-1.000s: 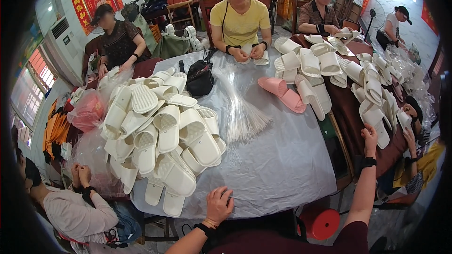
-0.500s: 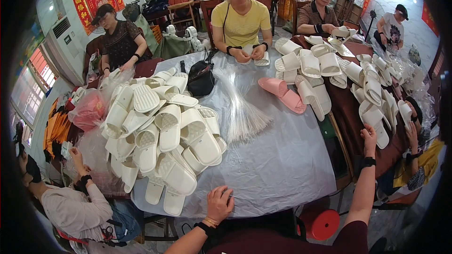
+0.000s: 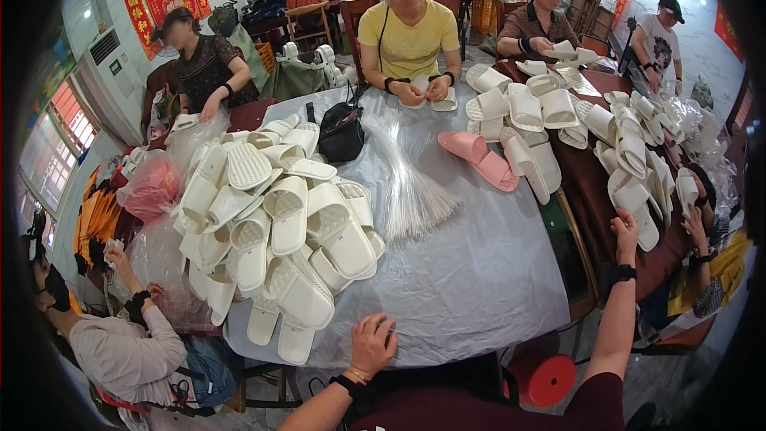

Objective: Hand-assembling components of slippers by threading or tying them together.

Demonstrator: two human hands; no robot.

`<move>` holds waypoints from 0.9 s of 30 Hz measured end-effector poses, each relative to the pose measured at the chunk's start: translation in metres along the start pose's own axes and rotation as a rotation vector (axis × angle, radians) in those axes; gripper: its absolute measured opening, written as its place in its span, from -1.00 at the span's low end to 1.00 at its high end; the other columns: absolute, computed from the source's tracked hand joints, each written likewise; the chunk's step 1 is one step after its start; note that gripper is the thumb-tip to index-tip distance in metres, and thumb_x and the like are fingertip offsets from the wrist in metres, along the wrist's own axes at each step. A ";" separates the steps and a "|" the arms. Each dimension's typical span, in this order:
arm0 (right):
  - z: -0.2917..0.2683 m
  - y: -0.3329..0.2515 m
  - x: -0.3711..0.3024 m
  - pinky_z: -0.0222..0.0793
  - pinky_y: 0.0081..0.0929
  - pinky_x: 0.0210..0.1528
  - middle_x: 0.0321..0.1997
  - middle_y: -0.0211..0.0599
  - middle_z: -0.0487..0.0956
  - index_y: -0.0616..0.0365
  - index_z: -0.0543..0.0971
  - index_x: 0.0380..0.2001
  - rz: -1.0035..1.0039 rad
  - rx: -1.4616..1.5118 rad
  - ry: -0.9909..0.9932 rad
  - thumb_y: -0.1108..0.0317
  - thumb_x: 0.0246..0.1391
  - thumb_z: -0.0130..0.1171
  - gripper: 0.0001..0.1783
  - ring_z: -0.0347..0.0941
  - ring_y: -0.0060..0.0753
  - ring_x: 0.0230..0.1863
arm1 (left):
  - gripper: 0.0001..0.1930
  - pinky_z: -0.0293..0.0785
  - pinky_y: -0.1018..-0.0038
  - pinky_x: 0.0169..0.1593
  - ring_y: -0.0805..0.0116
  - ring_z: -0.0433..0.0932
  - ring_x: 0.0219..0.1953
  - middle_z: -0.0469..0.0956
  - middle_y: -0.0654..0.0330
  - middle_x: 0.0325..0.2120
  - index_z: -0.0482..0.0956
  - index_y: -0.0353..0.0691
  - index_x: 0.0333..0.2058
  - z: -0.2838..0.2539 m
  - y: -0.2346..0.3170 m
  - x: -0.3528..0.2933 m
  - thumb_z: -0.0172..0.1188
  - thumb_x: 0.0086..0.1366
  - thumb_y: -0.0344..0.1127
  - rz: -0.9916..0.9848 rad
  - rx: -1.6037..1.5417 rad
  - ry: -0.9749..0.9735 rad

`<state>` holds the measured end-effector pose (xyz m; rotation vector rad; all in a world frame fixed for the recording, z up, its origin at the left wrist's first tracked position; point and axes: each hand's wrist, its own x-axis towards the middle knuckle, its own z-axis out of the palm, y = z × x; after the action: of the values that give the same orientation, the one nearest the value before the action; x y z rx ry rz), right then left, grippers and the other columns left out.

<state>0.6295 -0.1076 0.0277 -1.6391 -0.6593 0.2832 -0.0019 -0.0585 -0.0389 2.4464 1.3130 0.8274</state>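
My left hand (image 3: 373,345) rests palm down on the near edge of the grey-covered table (image 3: 479,279), fingers slightly bent and holding nothing. Its nearest things are the white slippers (image 3: 297,295) in a large heap to its left. Out at the right, my right hand (image 3: 625,233) is held with curled fingers right beside a white slipper (image 3: 630,191) at the near end of another pile. Whether anything is between those fingers I cannot make out. A bundle of thin clear strips (image 3: 411,203) lies mid-table. A pair of pink slippers (image 3: 479,161) lies beyond it to the right.
A black bag (image 3: 341,129) sits by the heap. Across the table, a person in yellow (image 3: 408,36) handles a white slipper. Other people work at both sides; one has a hand (image 3: 694,227) near my right hand. A red stool (image 3: 542,377) stands below the table edge.
My hands keep their places. At the far left a person's hand has risen with a white slipper. At the right, people have shifted their heads and hands slightly.
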 end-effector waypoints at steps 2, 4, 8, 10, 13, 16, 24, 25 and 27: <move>-0.002 0.000 -0.001 0.38 -0.68 -0.25 -0.18 -0.37 0.53 0.28 0.50 -0.04 0.001 0.002 -0.008 0.43 0.07 0.12 -0.65 0.45 -0.61 -0.28 | -0.69 0.25 0.23 0.06 0.16 0.40 -0.01 0.46 0.15 -0.11 0.56 -0.14 -0.17 0.000 0.001 0.000 0.21 0.07 -0.28 0.004 -0.004 -0.001; -0.004 0.002 -0.001 0.38 -0.67 -0.25 -0.18 -0.36 0.53 0.28 0.50 -0.04 0.005 0.000 -0.010 0.43 0.07 0.12 -0.65 0.45 -0.61 -0.28 | -0.70 0.26 0.23 0.05 0.14 0.40 -0.01 0.47 0.15 -0.12 0.56 -0.15 -0.17 0.000 0.002 0.001 0.21 0.06 -0.29 0.005 0.000 -0.003; 0.001 0.002 -0.001 0.39 -0.67 -0.26 -0.20 -0.37 0.53 0.29 0.50 -0.05 -0.033 -0.003 0.012 0.43 0.06 0.13 -0.65 0.45 -0.59 -0.29 | -0.70 0.26 0.22 0.04 0.13 0.40 -0.02 0.47 0.14 -0.12 0.56 -0.16 -0.19 0.002 0.001 0.001 0.21 0.05 -0.29 0.006 -0.038 -0.001; 0.007 -0.002 -0.003 0.39 -0.65 -0.27 -0.20 -0.36 0.54 0.28 0.51 -0.06 -0.058 -0.009 0.033 0.45 0.04 0.14 -0.65 0.45 -0.59 -0.31 | -0.71 0.26 0.20 0.05 0.09 0.39 -0.03 0.46 0.12 -0.11 0.56 -0.18 -0.20 0.001 0.001 0.001 0.22 0.04 -0.31 -0.004 -0.028 0.013; 0.007 0.001 -0.002 0.39 -0.65 -0.28 -0.21 -0.37 0.54 0.28 0.52 -0.08 -0.085 -0.013 0.048 0.47 0.01 0.16 -0.65 0.45 -0.60 -0.32 | -0.71 0.26 0.20 0.05 0.09 0.39 -0.03 0.46 0.12 -0.11 0.57 -0.18 -0.20 0.002 0.000 0.002 0.22 0.04 -0.31 0.009 -0.010 0.009; 0.004 0.007 -0.003 0.38 -0.66 -0.30 -0.24 -0.40 0.54 0.26 0.53 -0.13 -0.123 -0.022 0.115 0.50 -0.01 0.17 -0.69 0.45 -0.62 -0.35 | -0.70 0.26 0.20 0.05 0.09 0.39 -0.03 0.46 0.12 -0.11 0.57 -0.18 -0.20 0.002 0.002 0.002 0.22 0.04 -0.31 0.012 -0.017 0.010; 0.093 -0.017 -0.050 0.39 -0.45 -0.19 -0.12 -0.17 0.44 0.25 0.51 -0.31 -0.600 -0.475 0.313 0.57 -0.08 0.07 -0.81 0.41 -0.32 -0.26 | -0.71 0.26 0.21 0.04 0.13 0.40 -0.02 0.47 0.15 -0.12 0.58 -0.15 -0.21 0.003 0.000 -0.001 0.22 0.04 -0.28 0.017 0.009 0.018; 0.105 -0.016 -0.050 0.42 -0.46 -0.17 -0.10 -0.14 0.44 0.26 0.51 -0.31 -0.632 -0.552 0.246 0.57 -0.08 0.08 -0.81 0.44 -0.30 -0.20 | -0.72 0.26 0.21 0.04 0.13 0.40 -0.02 0.47 0.16 -0.12 0.58 -0.15 -0.21 0.004 0.002 0.001 0.22 0.04 -0.27 0.017 -0.001 0.013; 0.142 -0.017 -0.047 0.29 -0.19 0.07 -0.04 0.01 0.42 0.23 0.49 -0.25 -0.636 -0.641 0.114 0.49 -0.15 0.14 -0.70 0.34 0.01 0.04 | -0.72 0.26 0.21 0.04 0.13 0.40 -0.02 0.47 0.16 -0.12 0.59 -0.15 -0.21 0.007 0.000 0.001 0.22 0.05 -0.27 0.023 -0.001 0.016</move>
<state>0.5112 -0.0164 0.0090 -1.9119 -1.2212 -0.5318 0.0023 -0.0569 -0.0438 2.4639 1.2921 0.8547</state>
